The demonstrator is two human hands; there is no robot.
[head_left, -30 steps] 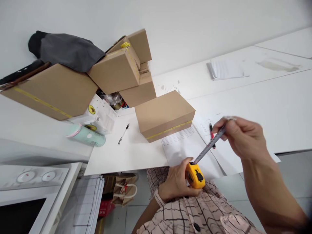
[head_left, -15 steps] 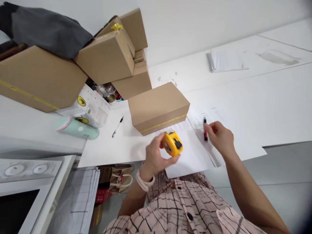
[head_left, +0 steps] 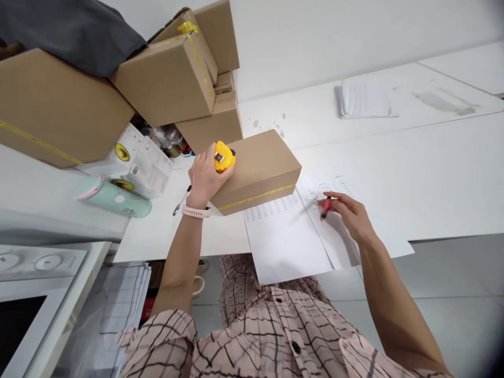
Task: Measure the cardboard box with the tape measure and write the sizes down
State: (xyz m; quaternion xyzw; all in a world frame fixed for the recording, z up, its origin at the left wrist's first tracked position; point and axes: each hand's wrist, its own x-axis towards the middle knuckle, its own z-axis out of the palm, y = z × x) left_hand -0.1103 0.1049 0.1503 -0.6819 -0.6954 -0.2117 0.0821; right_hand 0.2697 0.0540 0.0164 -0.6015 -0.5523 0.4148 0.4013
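Note:
My left hand (head_left: 202,176) grips a yellow tape measure (head_left: 223,156) and holds it against the left end of a small cardboard box (head_left: 258,167) with a yellow tape stripe. My right hand (head_left: 348,212) is closed on a red pen (head_left: 325,208) above printed sheets of paper (head_left: 291,236) lying on the white table (head_left: 413,173) in front of the box. A black-and-white pen (head_left: 180,201) lies on the table just left of my left wrist.
Stacked cardboard boxes (head_left: 165,79) and a dark cloth (head_left: 74,29) fill the back left. A white carton (head_left: 136,163) and a mint bottle (head_left: 114,197) lie beside them. A paper stack (head_left: 364,100) sits far back. A white appliance (head_left: 35,283) stands at lower left.
The tape has retracted. My left hand moved the tape measure up and left to the box's end. My right hand let go of the tape and picked up the red pen.

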